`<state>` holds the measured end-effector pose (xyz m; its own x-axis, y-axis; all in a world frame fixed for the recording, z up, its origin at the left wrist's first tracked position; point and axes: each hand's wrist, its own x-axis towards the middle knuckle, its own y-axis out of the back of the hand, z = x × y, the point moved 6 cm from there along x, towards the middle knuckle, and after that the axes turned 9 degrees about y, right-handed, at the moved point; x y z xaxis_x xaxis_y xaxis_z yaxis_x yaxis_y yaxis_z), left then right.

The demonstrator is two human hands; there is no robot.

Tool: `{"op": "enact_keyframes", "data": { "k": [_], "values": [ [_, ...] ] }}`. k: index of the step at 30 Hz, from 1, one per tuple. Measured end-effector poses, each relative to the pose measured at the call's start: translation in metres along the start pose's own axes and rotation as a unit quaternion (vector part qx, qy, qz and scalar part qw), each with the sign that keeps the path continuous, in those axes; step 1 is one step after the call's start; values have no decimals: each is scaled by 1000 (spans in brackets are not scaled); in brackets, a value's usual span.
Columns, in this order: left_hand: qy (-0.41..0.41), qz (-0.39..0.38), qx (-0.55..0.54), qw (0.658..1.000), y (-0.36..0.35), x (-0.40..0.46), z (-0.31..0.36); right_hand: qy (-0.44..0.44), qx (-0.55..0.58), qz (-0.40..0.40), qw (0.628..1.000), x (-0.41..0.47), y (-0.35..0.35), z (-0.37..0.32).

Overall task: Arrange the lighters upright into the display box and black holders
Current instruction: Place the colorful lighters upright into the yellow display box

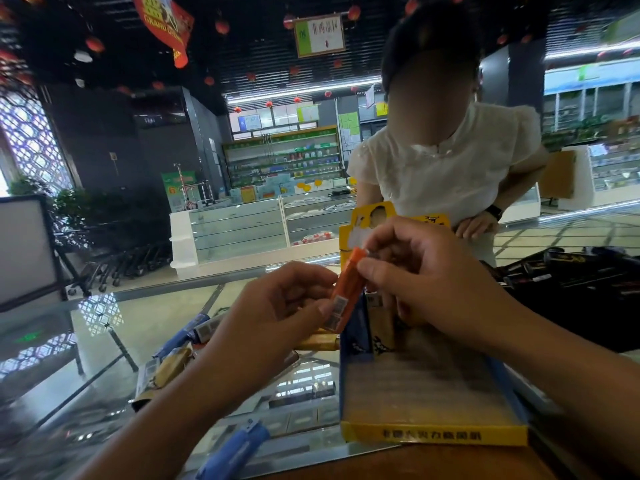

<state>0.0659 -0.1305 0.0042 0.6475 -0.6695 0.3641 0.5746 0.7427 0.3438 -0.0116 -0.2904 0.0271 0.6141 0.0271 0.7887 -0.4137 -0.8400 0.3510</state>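
right hand (426, 271) grip: pinches top of orange lighter (348, 289) | left hand (277, 306) grip: pinches its lower end | lighter tilted, above display box (433, 434) | loose lighters (173, 358) lie on glass table (104, 341), left of box

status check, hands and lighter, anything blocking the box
Both hands, left and right, grip the orange lighter, tilted above the display box. Box mostly empty, few lighters at back. Loose lighters lie left on glass counter; nothing blocking.

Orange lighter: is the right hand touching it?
Touching. The head view shows the right hand pinching the top of the orange lighter, while the left hand holds its lower end.
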Motion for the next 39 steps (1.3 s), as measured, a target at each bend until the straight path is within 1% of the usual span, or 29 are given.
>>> {"op": "enact_keyframes", "data": {
  "k": [2, 7, 10, 14, 15, 17, 19, 21, 24, 32, 36, 38, 39],
  "values": [
    [1, -8, 7, 1000, -1, 0, -1, -4, 9, -5, 1000, 0, -1, -1],
    [-2, -7, -16, 1000, -4, -1, -1, -10, -1, -20, 1000, 0, -3, -2],
    [-25, -1, 56, 998, -4, -1, 0, -17, 10, -11, 1000, -1, -3, 0],
    [-46, 27, 131, 990, -1, -3, 3, -39, 76, -9, 996, -2, -6, 1],
    [-55, 27, 131, 989, -1, -3, 4, -47, 92, -16, 995, -2, -8, 1],
    [-54, 10, 96, 994, -1, -2, 4, -54, 122, -29, 991, -1, -9, 1],
    [-47, -8, 70, 996, -3, -3, 3, -47, 137, -23, 989, 0, -7, 0],
    [-30, -25, 53, 998, -7, -3, 2, -31, 110, -11, 993, 1, -4, -1],
    [-32, -27, 93, 995, -8, -4, 2, -15, 67, -2, 998, 1, -3, -2],
    [-25, -34, 115, 992, -11, -2, -1, -9, 65, -15, 998, 1, -2, -4],
    [-18, 7, 150, 989, -5, 1, -6, -11, 31, 0, 999, 2, 7, -3],
    [-3, 33, 180, 983, 1, 3, -11, -16, 16, 12, 1000, 3, 17, -4],
    [10, 32, 192, 981, 1, 3, -13, -16, 5, 16, 1000, 4, 22, -6]
  ]
}}
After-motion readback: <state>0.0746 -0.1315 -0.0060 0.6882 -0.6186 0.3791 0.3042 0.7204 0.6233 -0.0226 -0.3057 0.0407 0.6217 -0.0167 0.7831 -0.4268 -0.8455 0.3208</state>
